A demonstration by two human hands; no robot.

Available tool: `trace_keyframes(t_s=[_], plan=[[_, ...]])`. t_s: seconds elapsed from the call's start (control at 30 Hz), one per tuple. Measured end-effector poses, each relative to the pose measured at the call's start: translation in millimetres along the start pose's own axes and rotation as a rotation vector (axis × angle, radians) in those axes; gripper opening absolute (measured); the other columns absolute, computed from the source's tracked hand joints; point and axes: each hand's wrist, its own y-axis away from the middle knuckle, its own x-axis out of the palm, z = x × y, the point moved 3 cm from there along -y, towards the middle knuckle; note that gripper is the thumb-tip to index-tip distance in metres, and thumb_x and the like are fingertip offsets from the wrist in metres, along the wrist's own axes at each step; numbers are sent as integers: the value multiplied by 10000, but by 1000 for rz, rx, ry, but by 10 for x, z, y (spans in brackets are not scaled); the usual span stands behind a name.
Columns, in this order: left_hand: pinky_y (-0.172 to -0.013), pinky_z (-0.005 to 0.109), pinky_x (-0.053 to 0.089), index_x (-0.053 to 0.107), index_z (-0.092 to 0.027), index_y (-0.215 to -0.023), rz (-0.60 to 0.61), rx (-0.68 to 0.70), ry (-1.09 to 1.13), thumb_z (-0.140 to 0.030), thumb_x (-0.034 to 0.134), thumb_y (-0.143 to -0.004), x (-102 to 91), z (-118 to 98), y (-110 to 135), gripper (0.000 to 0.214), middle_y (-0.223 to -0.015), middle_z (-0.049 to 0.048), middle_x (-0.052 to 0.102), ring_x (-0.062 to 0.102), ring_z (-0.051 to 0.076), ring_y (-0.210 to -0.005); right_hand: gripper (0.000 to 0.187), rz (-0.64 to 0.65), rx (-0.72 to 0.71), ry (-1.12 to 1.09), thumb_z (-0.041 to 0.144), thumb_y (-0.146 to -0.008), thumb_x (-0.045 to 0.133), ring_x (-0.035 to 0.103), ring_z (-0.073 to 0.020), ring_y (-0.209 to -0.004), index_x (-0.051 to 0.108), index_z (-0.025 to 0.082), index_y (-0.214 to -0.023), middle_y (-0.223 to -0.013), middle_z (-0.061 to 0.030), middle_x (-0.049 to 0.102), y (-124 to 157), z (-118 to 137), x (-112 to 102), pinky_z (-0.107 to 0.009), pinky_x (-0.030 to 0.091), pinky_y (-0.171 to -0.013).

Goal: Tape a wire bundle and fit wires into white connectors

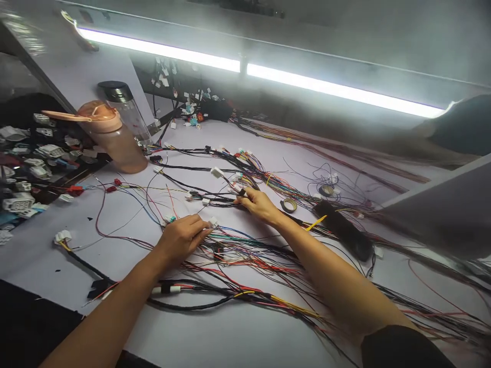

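Wires (245,245) in many colours lay spread in a tangle across the middle of the white tabletop (215,337), with both hands working on them. Left hand (182,237) rested on the wires, fingers curled and pinching a small white connector (213,222) at its fingertips. Right hand (258,203) sat further back, fingers pressed together on a thin bundle near another white connector (217,172); exact grip could not be told. Black sleeved cable (180,305) ran under both forearms near the front edge. Tape roll (288,205) lay just beside the right hand, with a yellow tie (316,223) and a black wrapped bundle (343,230) further right. Pink bottle (115,135) stood upright at the back left, with a clear bottle (125,110) just behind it, a dark cap on top. Tray of connectors (26,168), white and grey, sat at the far left. Light strip (268,74) ran bright across the top.
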Motion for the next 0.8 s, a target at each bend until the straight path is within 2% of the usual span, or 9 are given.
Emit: trace_keyframes(t_s=[0.1,0.23,0.4,0.47,0.57,0.7,0.8], plan=[[-731,298,519,698,-183,-918,0,19,17,-294,495,-970,32,-50,-3,237,-865,77,687,644,173,-799,159,3,-9,85,323,-887,570,602,-186,-768,673,206,-858,-843,-37,702,22,24,34,-271,389,-680],[-840,345,528,706,-198,-991,34,-21,-26,-293,528,-955,86,-44,16,205,-993,89,709,641,197,-934,178,-12,-22,214,328,-875,572,602,-221,-796,707,219,-912,-851,-69,696,31,32,96,-293,353,-673],[-879,402,521,706,-198,-1033,31,-40,-51,-285,560,-937,117,-13,60,195,-1113,104,705,629,228,-1022,159,-9,-174,504,298,-887,613,609,-249,-926,714,225,-986,-975,-80,730,31,203,264,-337,348,-764],[-904,426,512,705,-198,-1033,23,-31,-45,-275,573,-928,118,-6,69,186,-1143,108,700,626,242,-1052,140,-24,-222,480,256,-868,643,591,-262,-968,710,205,-979,-1024,-97,726,32,292,341,-360,336,-811],[-943,435,501,701,-203,-1013,8,-1,-13,-252,581,-916,106,7,66,162,-1117,107,708,627,238,-1068,79,-24,-216,326,205,-853,648,569,-259,-962,710,183,-898,-990,-116,717,-11,346,398,-369,316,-837],[-974,446,493,685,-204,-934,-15,19,27,-236,569,-910,82,52,62,123,-1025,95,726,642,240,-1055,110,22,-173,206,258,-894,612,569,-199,-873,697,196,-863,-896,-46,700,-129,272,308,-316,331,-797],[-998,506,480,671,-196,-979,-52,-47,6,-279,548,-920,73,113,71,159,-977,97,733,664,269,-1038,196,76,-150,111,342,-922,579,542,-145,-739,691,190,-873,-789,9,656,-192,210,205,-268,343,-728]])
